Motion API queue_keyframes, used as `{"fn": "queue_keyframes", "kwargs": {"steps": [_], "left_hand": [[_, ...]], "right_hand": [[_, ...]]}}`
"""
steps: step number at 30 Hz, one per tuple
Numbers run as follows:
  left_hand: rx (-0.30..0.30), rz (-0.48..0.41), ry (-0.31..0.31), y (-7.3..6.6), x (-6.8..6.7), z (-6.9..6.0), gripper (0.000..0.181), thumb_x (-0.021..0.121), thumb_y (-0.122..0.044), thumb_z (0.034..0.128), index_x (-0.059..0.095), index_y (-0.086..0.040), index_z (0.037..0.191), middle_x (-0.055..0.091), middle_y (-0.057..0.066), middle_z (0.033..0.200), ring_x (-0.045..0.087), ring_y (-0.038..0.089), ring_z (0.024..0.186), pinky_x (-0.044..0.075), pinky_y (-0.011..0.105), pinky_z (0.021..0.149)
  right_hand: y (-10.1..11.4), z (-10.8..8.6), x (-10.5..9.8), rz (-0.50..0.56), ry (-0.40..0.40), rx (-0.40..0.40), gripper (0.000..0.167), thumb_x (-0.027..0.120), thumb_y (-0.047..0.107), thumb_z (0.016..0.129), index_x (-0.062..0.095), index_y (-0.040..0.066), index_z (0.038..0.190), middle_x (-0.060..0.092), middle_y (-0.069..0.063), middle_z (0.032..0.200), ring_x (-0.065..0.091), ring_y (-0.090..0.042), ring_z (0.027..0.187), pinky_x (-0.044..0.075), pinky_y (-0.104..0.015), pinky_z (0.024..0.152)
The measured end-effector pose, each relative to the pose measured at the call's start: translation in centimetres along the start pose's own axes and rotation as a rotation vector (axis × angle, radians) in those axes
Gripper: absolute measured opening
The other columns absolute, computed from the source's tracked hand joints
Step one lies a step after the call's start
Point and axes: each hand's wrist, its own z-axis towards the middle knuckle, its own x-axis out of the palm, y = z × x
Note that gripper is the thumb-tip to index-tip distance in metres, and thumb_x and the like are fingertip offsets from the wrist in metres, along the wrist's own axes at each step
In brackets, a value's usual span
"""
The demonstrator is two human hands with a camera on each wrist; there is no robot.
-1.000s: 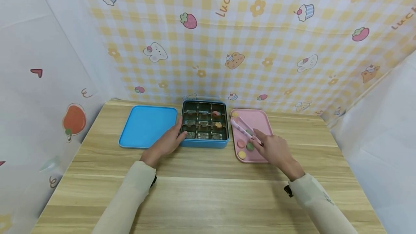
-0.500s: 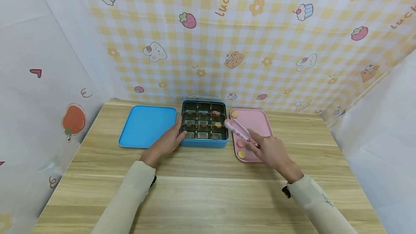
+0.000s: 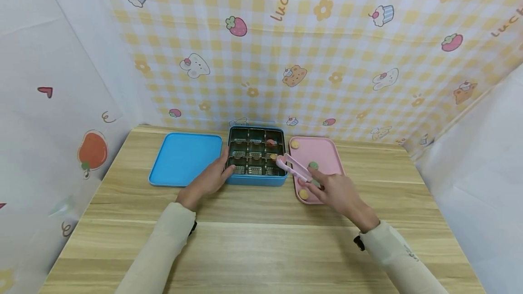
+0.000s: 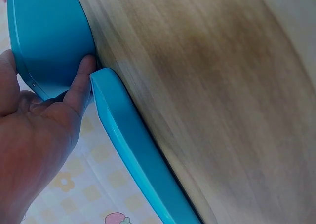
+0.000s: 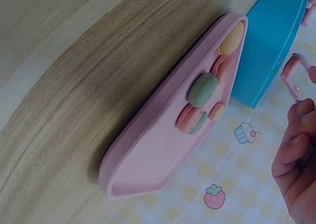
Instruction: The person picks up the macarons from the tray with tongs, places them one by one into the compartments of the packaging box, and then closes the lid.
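My right hand (image 3: 341,194) grips pink tongs (image 3: 296,169), whose tips hold a pink macaron (image 5: 291,65) over the right rim of the blue box (image 3: 257,179). Inside the box is a clear divided insert; a pink macaron (image 3: 271,142) lies in its far right compartment, a yellow one in the middle right. My left hand (image 3: 209,177) rests along the box's left side, its fingers (image 4: 80,88) fairly straight against the wall. On the pink tray (image 3: 327,149) are several macarons, among them a green macaron (image 5: 202,90) and a yellow macaron (image 3: 303,194); my right hand partly covers others.
A blue lid (image 3: 185,158) lies flat just left of the box. Behind the wooden table (image 3: 261,248) hangs a yellow checked cloth (image 3: 261,80). White sheets (image 3: 482,158) close off both sides. The tray stands close to the box's right side.
My right hand has carried the tongs leftward from above the tray to the box's right rim. My left hand and the box have stayed in place.
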Motion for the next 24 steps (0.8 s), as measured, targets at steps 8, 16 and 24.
{"fn": "queue_keyframes", "kwargs": {"steps": [8,16,24], "left_hand": [[-0.002,0.0,0.002,0.03,0.06,0.03,0.074,0.039,-0.03,0.1091,-0.009,-0.001,0.158,0.003,0.021,0.165,0.012,0.039,0.151,0.018,0.055,0.12],[-0.002,-0.003,0.002,0.02,0.03,0.01,0.074,0.039,-0.029,0.1091,-0.009,-0.001,0.158,0.004,0.022,0.164,0.012,0.039,0.151,0.019,0.056,0.12],[-0.018,-0.008,0.007,-0.09,0.04,-0.07,0.074,0.038,-0.031,0.1091,-0.01,-0.002,0.158,0.003,0.021,0.165,0.012,0.039,0.151,0.019,0.057,0.12]], "right_hand": [[0.27,0.04,0.08,-0.011,0.014,-0.033,0.047,0.07,0.037,0.092,0.066,0.01,0.13,0.041,0.015,0.052,0.033,0.0,0.043,0.026,-0.019,0.042],[0.49,0.23,0.1,-0.038,0.028,-0.061,0.036,0.073,0.036,0.091,0.068,0.012,0.117,0.038,0.014,0.053,0.033,-0.001,0.044,0.025,-0.02,0.043],[0.63,0.35,0.13,-0.055,0.036,-0.063,0.034,0.072,0.038,0.091,0.068,0.013,0.114,0.039,0.012,0.055,0.034,-0.003,0.044,0.026,-0.021,0.043]]}}
